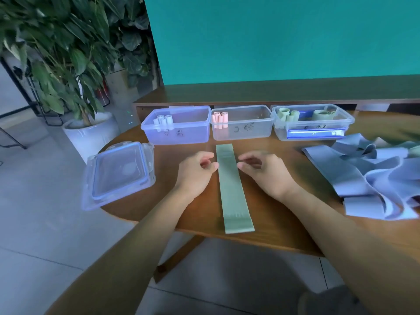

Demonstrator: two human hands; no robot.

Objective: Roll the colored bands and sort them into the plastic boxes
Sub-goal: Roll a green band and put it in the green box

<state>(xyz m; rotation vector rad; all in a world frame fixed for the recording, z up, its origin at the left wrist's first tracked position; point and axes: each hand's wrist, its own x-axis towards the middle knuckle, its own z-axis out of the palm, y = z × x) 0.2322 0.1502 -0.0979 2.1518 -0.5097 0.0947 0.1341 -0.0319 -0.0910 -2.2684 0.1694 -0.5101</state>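
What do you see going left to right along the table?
Lid → left hand → green band → right hand → pile of bands.

I see a green band (231,187) lying flat and unrolled between my two hands, running away from me on the wooden table (284,223). My left hand (195,171) sits just left of it, fingers loosely curled, thumb tip at the band's edge. My right hand (266,171) mirrors it on the other side. Beyond my fingertips stand three plastic boxes: the left box (179,133) with pale rolls, the middle box (245,130) with pink rolls, the right box (316,130) with green rolls. Right of my right fingers lies a heap of blue bands (363,178); left of my left fingers, a lid (118,173).
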